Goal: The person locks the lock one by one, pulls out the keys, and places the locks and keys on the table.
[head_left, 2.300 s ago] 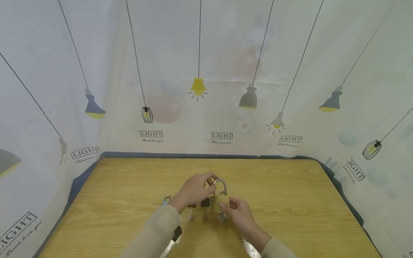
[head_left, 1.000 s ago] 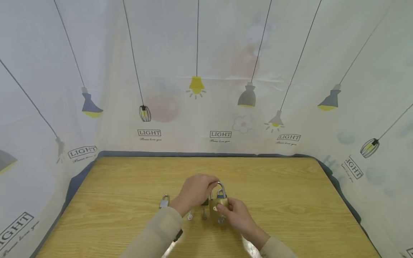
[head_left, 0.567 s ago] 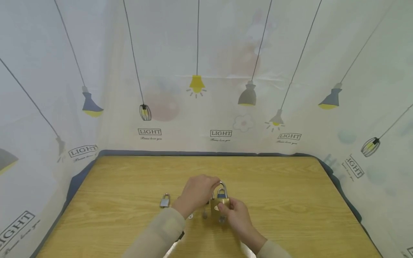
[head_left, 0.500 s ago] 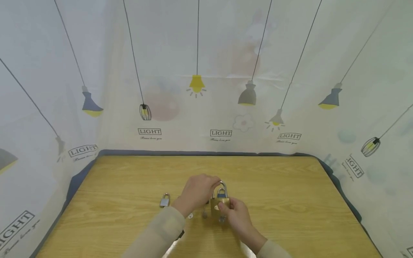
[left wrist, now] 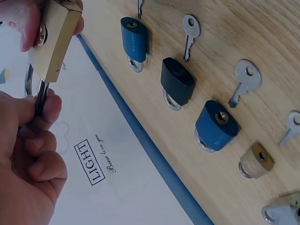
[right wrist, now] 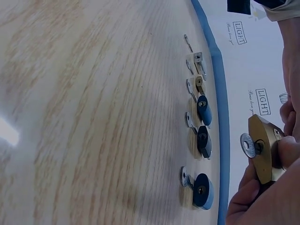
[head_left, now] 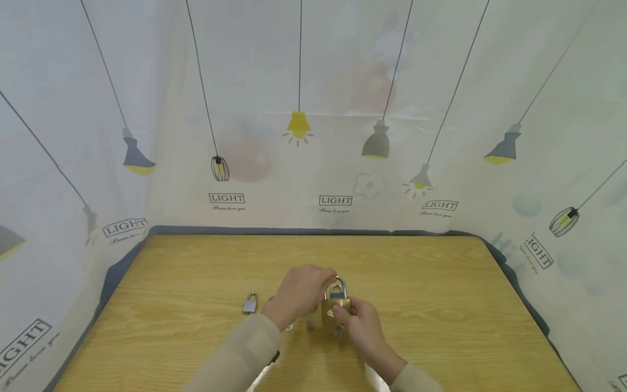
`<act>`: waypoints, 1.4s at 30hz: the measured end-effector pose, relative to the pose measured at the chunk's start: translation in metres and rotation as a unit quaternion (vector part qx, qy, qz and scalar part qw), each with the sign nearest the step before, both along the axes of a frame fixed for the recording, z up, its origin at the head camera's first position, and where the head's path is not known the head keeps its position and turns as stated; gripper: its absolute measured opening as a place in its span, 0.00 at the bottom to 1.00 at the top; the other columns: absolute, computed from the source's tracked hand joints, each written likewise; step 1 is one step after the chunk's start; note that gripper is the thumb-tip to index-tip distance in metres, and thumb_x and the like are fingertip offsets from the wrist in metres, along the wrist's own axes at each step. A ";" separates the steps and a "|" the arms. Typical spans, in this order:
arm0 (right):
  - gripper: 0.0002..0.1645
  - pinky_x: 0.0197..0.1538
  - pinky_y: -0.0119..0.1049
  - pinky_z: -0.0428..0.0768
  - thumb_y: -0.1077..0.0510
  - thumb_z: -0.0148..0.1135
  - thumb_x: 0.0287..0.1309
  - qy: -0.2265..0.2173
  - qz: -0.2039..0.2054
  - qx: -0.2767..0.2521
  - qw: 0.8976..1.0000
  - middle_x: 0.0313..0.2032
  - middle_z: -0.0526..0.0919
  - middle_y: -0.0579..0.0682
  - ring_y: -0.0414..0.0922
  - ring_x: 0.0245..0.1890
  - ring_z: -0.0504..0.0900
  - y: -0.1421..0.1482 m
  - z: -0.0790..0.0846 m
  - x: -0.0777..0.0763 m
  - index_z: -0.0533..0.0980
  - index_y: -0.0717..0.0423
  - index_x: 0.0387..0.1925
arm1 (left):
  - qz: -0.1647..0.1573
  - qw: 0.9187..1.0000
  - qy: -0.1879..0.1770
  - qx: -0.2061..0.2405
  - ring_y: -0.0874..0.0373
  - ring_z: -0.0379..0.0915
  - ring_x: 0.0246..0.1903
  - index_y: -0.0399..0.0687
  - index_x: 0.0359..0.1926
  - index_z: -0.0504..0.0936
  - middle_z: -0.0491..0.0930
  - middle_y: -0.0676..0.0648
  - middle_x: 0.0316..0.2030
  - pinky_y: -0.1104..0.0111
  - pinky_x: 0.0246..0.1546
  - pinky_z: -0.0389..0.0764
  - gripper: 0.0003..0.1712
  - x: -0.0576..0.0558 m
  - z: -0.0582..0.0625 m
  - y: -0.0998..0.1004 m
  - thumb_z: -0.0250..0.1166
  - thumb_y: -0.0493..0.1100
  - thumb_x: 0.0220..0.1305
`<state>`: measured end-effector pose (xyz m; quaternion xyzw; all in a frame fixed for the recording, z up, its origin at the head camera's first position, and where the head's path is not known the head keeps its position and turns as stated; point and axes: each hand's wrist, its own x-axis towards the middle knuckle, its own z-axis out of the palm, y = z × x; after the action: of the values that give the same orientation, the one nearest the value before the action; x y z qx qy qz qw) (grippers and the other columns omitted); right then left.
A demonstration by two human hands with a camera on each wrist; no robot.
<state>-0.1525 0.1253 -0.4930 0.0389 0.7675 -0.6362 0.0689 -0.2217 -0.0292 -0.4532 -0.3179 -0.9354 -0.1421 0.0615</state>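
A large brass padlock (head_left: pixel 329 321) is held up over the wooden table, in front of both arms. My right hand (head_left: pixel 364 326) grips its body, thumb on the front face beside a small oval emblem. My left hand (head_left: pixel 303 288) pinches the steel shackle (head_left: pixel 344 286) from above with thumb and fingers. In the right wrist view a key (right wrist: pixel 247 144) sticks out of the keyhole in the padlock's underside. The left wrist view has the brass body (left wrist: pixel 58 42) at top left, with left fingers curled round the shackle.
Behind lies a row of smaller padlocks: blue (left wrist: pixel 134 41), black (left wrist: pixel 178 79), another blue (left wrist: pixel 216 125), small brass (left wrist: pixel 257 160) and silver (left wrist: pixel 282 210). Loose keys, one key (left wrist: pixel 246 79) among them, lie beside them. A printed curtain (head_left: pixel 274 218) borders the table (head_left: pixel 421 283).
The left hand has closed in over the shackle top, and the padlock has turned so its emblem shows. Over the last half second both hands have hardly moved.
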 end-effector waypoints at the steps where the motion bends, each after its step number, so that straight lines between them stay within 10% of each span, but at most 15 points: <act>1: 0.22 0.48 0.46 0.80 0.55 0.58 0.63 -0.001 -0.003 0.002 1.000 0.42 0.83 0.60 0.50 0.43 0.82 0.000 0.000 0.000 0.73 0.70 0.50 | 0.001 1.000 0.002 -0.001 0.67 0.67 0.21 0.56 0.39 0.81 0.80 0.59 0.25 0.71 0.21 0.72 0.12 0.000 0.000 0.001 0.51 0.50 0.73; 29: 0.22 0.45 0.44 0.81 0.54 0.56 0.65 -0.028 0.029 -0.039 0.998 0.41 0.83 0.59 0.49 0.40 0.81 0.004 -0.001 -0.006 0.73 0.72 0.48 | -0.021 0.995 -0.086 0.035 0.66 0.62 0.18 0.50 0.41 0.80 0.71 0.59 0.20 0.74 0.21 0.68 0.11 0.001 -0.011 -0.002 0.51 0.45 0.73; 42: 0.24 0.52 0.48 0.77 0.50 0.57 0.65 -0.026 0.070 -0.021 0.997 0.41 0.84 0.59 0.50 0.42 0.82 0.012 0.005 -0.014 0.73 0.69 0.49 | 0.014 0.997 -0.070 0.011 0.66 0.66 0.20 0.55 0.42 0.80 0.74 0.61 0.21 0.72 0.21 0.70 0.12 -0.005 -0.001 0.000 0.51 0.49 0.73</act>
<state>-0.1660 0.1370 -0.4881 -0.0001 0.7527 -0.6446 0.1341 -0.2266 -0.0289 -0.4543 -0.2931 -0.9402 -0.1733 0.0010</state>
